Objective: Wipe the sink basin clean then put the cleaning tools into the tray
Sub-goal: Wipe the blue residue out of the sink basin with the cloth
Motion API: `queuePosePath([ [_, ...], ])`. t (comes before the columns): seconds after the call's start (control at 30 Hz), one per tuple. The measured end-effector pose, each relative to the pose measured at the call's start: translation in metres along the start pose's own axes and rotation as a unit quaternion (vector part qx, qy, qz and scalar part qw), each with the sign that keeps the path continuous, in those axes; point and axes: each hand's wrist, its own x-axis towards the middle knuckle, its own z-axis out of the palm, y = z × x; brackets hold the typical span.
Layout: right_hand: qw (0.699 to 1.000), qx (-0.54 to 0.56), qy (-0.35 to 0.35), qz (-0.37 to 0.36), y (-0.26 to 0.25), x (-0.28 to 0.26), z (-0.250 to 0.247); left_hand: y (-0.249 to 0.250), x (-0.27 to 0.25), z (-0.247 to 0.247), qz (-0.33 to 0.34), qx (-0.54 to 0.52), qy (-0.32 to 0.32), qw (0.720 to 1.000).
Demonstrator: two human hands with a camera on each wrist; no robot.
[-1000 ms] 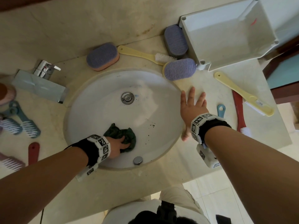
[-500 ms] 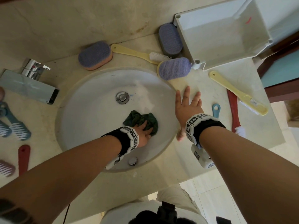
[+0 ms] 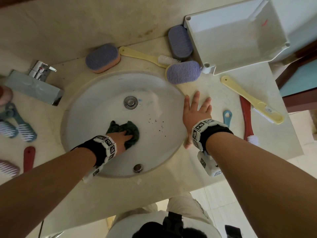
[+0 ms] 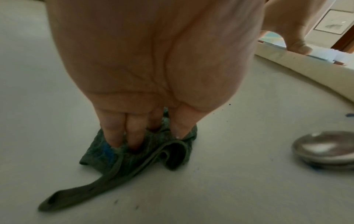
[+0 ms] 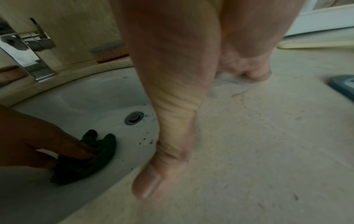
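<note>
A crumpled dark green cloth (image 3: 116, 128) lies on the floor of the white sink basin (image 3: 96, 117), just on my side of the drain (image 3: 130, 102). My left hand (image 3: 124, 136) presses down on the cloth (image 4: 143, 154) with fingers (image 4: 113, 133) stretched out and their tips sunk into the folds. Dark specks (image 3: 154, 121) dot the basin to the right of the cloth. My right hand (image 3: 195, 114) lies flat with spread fingers on the counter at the basin's right rim, its thumb (image 5: 153, 181) along the edge. The white tray (image 3: 231, 40) stands at the back right.
Purple scrub sponges (image 3: 103, 57) (image 3: 183, 72) (image 3: 179, 42) and a yellow brush (image 3: 149, 57) lie behind the basin. Another yellow brush (image 3: 252, 100), a red brush (image 3: 246, 117) and a blue handle (image 3: 227, 115) lie to the right. The chrome faucet (image 3: 34, 85) and several brushes are at the left.
My left hand swept the cloth from the near side of the basin to the right and toward the drain, then back left. The right hand stayed on the counter.
</note>
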Motion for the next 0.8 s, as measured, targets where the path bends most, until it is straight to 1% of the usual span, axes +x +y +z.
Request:
queuePosePath([
  [0.07,1.000,0.010,0.009,-0.001,0.001,0.002,0.002,-0.008,-0.008,0.007,-0.031,-0.026,-0.006,0.999],
  [0.1,1.000,0.008,0.009,-0.003,0.002,0.002,0.002,-0.010,-0.012,0.009,-0.036,-0.031,-0.011,0.999],
  [0.17,1.000,-0.003,0.000,-0.004,0.001,0.002,0.001,-0.006,-0.022,0.011,-0.021,-0.038,-0.026,0.999],
  [0.23,1.000,0.001,-0.001,-0.005,0.001,0.002,0.002,0.007,-0.030,0.014,0.013,-0.034,-0.046,0.998],
  [0.3,1.000,0.001,0.001,-0.005,0.001,0.003,0.002,0.024,-0.029,0.019,0.041,-0.020,-0.046,0.998],
  [0.4,1.000,0.000,0.004,-0.008,0.000,0.004,0.003,0.055,-0.014,0.017,0.045,-0.021,-0.045,0.998],
  [0.47,1.000,-0.002,0.006,-0.007,0.001,0.004,0.004,0.075,-0.002,0.007,0.045,-0.040,-0.032,0.998],
  [0.53,1.000,-0.001,0.013,-0.006,0.001,0.005,0.005,0.089,0.012,-0.002,0.054,-0.059,-0.003,0.997],
  [0.67,1.000,0.004,0.024,-0.006,0.001,0.006,0.007,0.098,0.042,-0.016,0.060,-0.067,0.015,0.996],
  [0.8,1.000,0.006,0.018,-0.011,0.001,0.008,0.007,0.095,0.065,-0.034,0.007,-0.075,0.050,0.996],
])
